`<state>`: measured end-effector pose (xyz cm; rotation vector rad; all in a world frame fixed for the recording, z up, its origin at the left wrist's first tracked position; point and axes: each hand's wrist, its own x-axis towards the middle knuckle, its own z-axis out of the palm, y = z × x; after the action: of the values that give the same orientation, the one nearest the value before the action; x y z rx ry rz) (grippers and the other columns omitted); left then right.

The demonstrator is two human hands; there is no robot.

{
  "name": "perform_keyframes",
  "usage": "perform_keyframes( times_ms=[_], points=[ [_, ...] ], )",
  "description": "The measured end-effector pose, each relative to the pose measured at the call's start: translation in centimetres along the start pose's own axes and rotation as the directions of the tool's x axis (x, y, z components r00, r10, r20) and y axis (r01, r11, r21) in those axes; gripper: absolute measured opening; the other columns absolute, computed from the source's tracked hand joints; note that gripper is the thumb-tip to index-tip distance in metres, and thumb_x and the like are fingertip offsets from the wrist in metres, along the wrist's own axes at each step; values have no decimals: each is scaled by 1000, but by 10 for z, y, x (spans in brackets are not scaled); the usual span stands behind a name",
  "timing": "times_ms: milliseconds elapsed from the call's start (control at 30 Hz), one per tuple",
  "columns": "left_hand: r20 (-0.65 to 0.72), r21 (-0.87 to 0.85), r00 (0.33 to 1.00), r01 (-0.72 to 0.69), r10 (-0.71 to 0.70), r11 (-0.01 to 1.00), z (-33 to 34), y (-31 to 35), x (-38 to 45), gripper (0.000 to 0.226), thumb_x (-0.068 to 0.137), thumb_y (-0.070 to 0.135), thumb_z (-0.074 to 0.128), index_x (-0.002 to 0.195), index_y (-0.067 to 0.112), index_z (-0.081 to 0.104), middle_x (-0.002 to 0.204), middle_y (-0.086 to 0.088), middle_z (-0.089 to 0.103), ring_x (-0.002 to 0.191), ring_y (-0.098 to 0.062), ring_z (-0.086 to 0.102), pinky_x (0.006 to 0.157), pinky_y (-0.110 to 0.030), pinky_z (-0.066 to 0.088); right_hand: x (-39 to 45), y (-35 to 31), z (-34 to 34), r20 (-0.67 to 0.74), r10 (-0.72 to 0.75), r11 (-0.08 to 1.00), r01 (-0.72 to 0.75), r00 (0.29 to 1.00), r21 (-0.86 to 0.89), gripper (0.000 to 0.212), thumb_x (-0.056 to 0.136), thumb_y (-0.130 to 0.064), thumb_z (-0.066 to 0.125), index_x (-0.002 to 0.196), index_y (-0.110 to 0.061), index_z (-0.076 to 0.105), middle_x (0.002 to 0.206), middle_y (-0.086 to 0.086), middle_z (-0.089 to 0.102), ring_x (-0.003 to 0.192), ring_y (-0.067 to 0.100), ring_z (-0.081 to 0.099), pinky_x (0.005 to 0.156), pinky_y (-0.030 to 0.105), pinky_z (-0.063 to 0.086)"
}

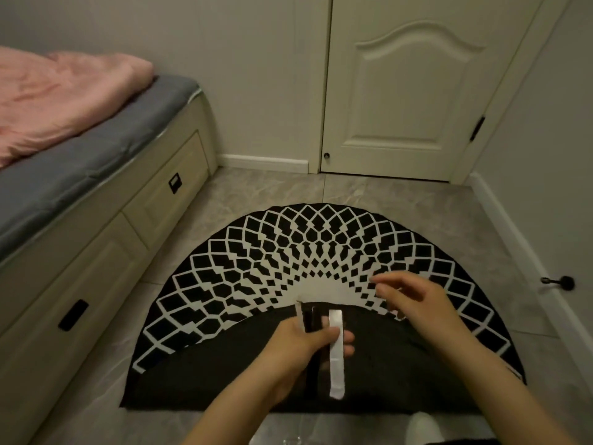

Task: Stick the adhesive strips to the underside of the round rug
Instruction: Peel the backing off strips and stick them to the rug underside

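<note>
Bed with drawers point(106, 200): one, left. Round rug point(321, 252): one, folded, dark underside point(224, 380) up. Left hand point(301, 351) grips adhesive strips: one white strip point(336, 354), at least one dark strip point(312, 319). Right hand point(414, 303): fingers loose, holding nothing. Risk: a dangling strip may stick to itself.

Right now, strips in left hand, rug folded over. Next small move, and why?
Probably bring the right hand down to pinch the white strip that the left hand holds. That hand hovers open above the rug, holding nothing, and the dark underside lies exposed, apparently with no strip stuck on yet.
</note>
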<state>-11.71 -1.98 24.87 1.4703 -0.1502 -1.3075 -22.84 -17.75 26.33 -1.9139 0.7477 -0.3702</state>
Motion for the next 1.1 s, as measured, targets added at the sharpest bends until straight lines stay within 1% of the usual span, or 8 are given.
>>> perform_keyframes(
  times_ms=[167, 267, 367, 567, 667, 767, 1033, 1100],
  points=[
    [-20, 46, 999, 35, -34, 998, -15, 7, 13, 20, 91, 11, 56, 110, 14, 60, 93, -3, 75, 87, -15, 72, 72, -26, 55, 17, 13, 16, 128, -13, 998, 20, 992, -52, 22, 85, -17, 64, 88, -38, 63, 91, -19, 64, 87, -14, 55, 69, 4, 44],
    [4, 39, 999, 38, -38, 999, -14, 11, 20, 21, 90, 11, 57, 109, 14, 63, 94, -4, 75, 89, -16, 72, 84, -33, 55, 23, 17, 26, 156, -28, 999, 31, 987, -19, 23, 83, -17, 66, 87, -39, 66, 88, -16, 65, 85, -8, 57, 72, 6, 45],
    [1, 33, 998, 66, -66, 997, -11, 10, 28, 20, 89, 10, 58, 107, 13, 65, 93, -4, 75, 88, -16, 72, 85, -34, 55, 28, 20, 31, 169, -39, 999, 39, 985, 5, 24, 81, -17, 68, 86, -40, 67, 87, -17, 65, 84, -1, 59, 71, 10, 47],
    [-15, 62, 999, 53, -52, 997, -7, 8, 36, 19, 88, 9, 58, 103, 16, 68, 90, 0, 75, 83, -12, 72, 71, -24, 57, 25, 31, 36, 170, -221, 964, 242, 960, -109, 31, 78, -11, 72, 88, -39, 67, 89, -18, 61, 84, 0, 58, 67, 8, 44],
    [-48, 29, 996, 75, -73, 997, -4, 2, 36, 17, 89, 8, 58, 100, 14, 69, 88, -3, 76, 80, -12, 72, 60, -18, 54, 23, 40, 39, 169, -319, 909, 351, 933, -223, 17, 78, -29, 66, 94, -30, 71, 82, -19, 59, 79, -2, 58, 65, 5, 44],
    [-70, 8, 995, 77, -77, 997, -2, -1, 35, 16, 89, 7, 58, 98, 15, 68, 87, -4, 75, 79, -13, 72, 59, -17, 55, 22, 40, 41, 176, -351, 888, 387, 920, -250, 25, 78, -37, 56, 95, -27, 72, 86, -19, 59, 77, -3, 58, 65, 9, 47],
    [-95, -38, 995, 21, -24, 999, 4, -1, 32, 18, 89, 5, 56, 99, 14, 68, 86, -3, 75, 75, -11, 72, 55, -15, 53, 23, 41, 39, 65, -322, 929, 329, 944, -171, 15, 73, -23, 73, 86, -29, 70, 80, -17, 60, 77, 2, 59, 62, 5, 43],
    [-93, -37, 996, 5, -9, 999, 6, -2, 33, 18, 89, 6, 57, 100, 13, 69, 87, -3, 75, 77, -12, 72, 56, -16, 54, 22, 39, 38, 78, -317, 932, 325, 945, -159, 11, 74, -29, 68, 85, -29, 69, 78, -17, 60, 77, -1, 59, 62, 4, 43]
  ],
)
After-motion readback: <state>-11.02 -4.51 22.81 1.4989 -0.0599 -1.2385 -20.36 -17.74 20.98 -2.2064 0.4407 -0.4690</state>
